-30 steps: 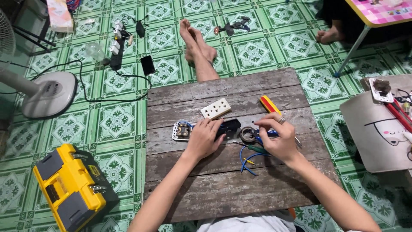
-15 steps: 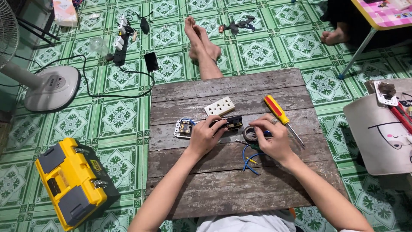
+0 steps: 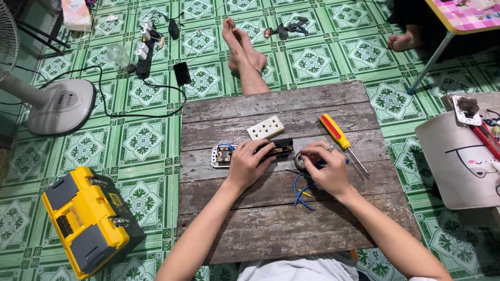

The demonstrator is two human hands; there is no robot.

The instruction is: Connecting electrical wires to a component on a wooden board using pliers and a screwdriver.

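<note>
A low wooden board table lies in front of me. My left hand rests on a black socket part, with a white-framed socket body just to its left. My right hand grips a dark tape roll, and blue wires trail out below it. A white socket faceplate lies behind my hands. A red and yellow screwdriver lies to the right of them.
A yellow toolbox sits on the green tiled floor at the left. A fan base, a power strip and a phone lie behind it. My bare feet stretch past the table. Another person's foot is at the far right.
The view has shifted slightly. My left hand has moved right onto the black socket part and my right hand stays on the tape roll.
</note>
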